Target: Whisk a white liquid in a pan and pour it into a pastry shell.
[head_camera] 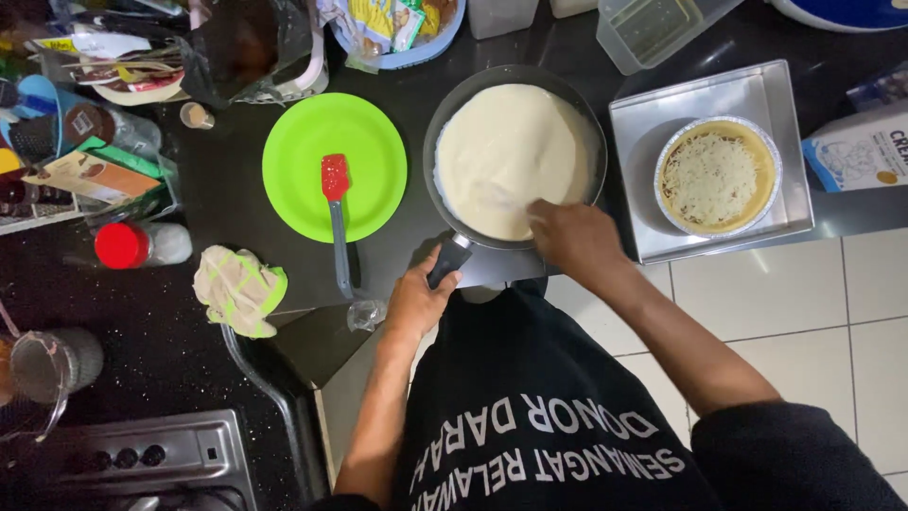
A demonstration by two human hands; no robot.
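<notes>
Gripping the dark handle (448, 261), the left hand (416, 301) is wrapped tight, steadying the frying pan (515, 151) of creamy white sauce on the black counter (236, 189) while the right hand (572, 237), fingers pinched on a barely visible utensil, dips in, green plate (374, 166) with red spatula (335, 218) just left, foil pie tin (719, 175) in its tray (766, 95) right.

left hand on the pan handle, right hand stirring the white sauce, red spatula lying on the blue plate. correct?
Not quite: the plate under the red spatula is bright green, not blue, as the head view shows. The rest holds: the left hand grips the pan handle and the right hand works in the white sauce.
</notes>
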